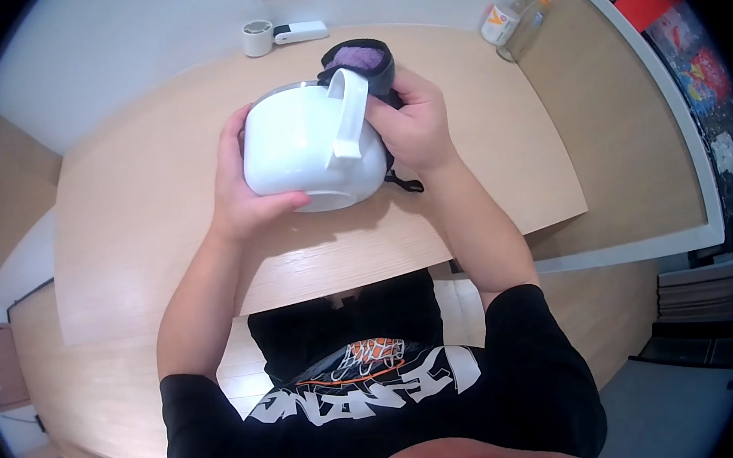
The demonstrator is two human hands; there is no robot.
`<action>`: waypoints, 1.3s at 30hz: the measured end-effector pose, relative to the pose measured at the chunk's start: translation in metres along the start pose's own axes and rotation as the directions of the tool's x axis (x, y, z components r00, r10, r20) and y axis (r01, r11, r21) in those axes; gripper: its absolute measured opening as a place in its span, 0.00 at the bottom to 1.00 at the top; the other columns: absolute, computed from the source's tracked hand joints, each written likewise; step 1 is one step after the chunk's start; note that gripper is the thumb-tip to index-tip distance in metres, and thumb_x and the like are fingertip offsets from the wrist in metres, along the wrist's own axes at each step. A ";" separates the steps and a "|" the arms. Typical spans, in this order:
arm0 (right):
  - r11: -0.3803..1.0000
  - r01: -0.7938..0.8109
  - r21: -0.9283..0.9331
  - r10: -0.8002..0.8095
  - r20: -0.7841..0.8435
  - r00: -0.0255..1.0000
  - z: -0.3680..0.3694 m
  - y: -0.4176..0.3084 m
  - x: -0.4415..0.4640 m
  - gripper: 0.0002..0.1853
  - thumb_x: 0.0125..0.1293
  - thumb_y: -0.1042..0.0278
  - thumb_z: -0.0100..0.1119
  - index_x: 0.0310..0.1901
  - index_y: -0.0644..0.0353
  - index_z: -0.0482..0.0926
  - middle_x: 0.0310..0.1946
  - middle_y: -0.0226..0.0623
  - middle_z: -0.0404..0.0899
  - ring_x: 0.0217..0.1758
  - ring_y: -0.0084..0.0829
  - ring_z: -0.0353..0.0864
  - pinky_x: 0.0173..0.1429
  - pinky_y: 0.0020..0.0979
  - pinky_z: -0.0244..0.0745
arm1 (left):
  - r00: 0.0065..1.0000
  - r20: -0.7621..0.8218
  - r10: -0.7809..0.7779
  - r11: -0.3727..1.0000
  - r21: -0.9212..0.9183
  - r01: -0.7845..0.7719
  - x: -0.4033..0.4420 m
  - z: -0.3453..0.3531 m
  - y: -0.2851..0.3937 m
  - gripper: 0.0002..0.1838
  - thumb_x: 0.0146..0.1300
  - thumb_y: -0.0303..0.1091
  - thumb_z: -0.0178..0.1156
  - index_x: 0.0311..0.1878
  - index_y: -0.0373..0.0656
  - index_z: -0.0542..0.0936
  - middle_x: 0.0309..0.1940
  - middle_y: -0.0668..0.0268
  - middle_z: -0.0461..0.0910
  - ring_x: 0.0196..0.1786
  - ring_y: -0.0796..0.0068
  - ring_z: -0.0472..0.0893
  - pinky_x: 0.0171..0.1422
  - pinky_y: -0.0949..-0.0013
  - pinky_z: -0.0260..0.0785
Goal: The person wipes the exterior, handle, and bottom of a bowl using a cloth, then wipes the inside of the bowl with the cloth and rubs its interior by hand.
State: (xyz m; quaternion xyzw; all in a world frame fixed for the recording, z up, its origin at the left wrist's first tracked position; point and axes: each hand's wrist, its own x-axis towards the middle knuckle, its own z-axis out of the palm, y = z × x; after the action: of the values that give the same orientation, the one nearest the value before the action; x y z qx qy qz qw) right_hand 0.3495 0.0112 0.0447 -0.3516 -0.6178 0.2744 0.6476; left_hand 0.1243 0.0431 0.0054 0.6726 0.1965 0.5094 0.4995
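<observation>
Left hand (238, 179) gripping glossy white round pot (291, 140) by left side; right hand (419, 126) closed on purple-lined black item (382, 74), nearer pot's white strap-like handle (352, 114), long axis pointing away from person. Pot between hands, over wood-grain tabletop (507, 149); contact unclear.

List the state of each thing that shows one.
White pot: tilted, base toward the wearer, held by left hand.
Black item: in right hand, purple showing inside.
Labelled bottle: upright, capped.
Clear bottle: upright, capped.
White cylinder: standing.
White device: lying down.
</observation>
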 end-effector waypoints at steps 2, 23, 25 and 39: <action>0.997 0.018 -0.075 -0.022 -0.054 0.998 -0.001 0.003 0.000 0.15 0.64 0.78 0.61 0.52 0.60 0.83 0.42 0.34 0.82 0.46 0.26 0.78 0.51 0.28 0.73 | 0.998 -0.036 -0.058 0.998 -0.019 0.057 0.000 0.001 -0.001 0.68 0.33 0.51 0.85 0.73 0.35 0.54 0.64 0.52 0.66 0.67 0.59 0.69 0.71 0.58 0.65; 1.000 0.026 0.013 -0.026 0.044 0.999 0.008 -0.027 0.000 0.28 0.58 0.84 0.66 0.59 0.63 0.66 0.47 0.44 0.81 0.50 0.31 0.83 0.57 0.31 0.79 | 0.999 0.042 -0.007 0.976 0.219 -0.002 -0.013 -0.002 0.011 0.66 0.32 0.50 0.85 0.72 0.37 0.54 0.62 0.51 0.67 0.66 0.57 0.69 0.71 0.58 0.63; 0.987 0.134 -0.093 -0.129 0.052 0.990 0.005 -0.019 -0.001 0.28 0.57 0.84 0.66 0.58 0.62 0.67 0.47 0.43 0.81 0.49 0.31 0.83 0.57 0.31 0.79 | 0.999 0.044 -0.007 0.979 0.206 -0.002 -0.012 0.000 0.012 0.66 0.32 0.50 0.85 0.72 0.37 0.55 0.62 0.52 0.67 0.66 0.57 0.69 0.71 0.58 0.63; 0.431 0.743 -0.511 -0.733 0.282 0.619 -0.007 -0.037 0.010 0.18 0.43 0.82 0.66 0.40 0.57 0.84 0.37 0.33 0.85 0.38 0.35 0.76 0.43 0.31 0.75 | 0.980 0.067 -0.187 0.979 -0.066 0.192 -0.010 -0.005 0.013 0.65 0.33 0.51 0.84 0.72 0.36 0.56 0.62 0.51 0.67 0.66 0.58 0.69 0.70 0.57 0.63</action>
State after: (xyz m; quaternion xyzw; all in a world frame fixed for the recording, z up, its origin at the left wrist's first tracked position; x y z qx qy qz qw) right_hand 0.3543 -0.0039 0.0798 -0.2241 -0.7657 -0.2370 0.5544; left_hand 0.1124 0.0323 0.0112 0.6474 0.2260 0.4455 0.5756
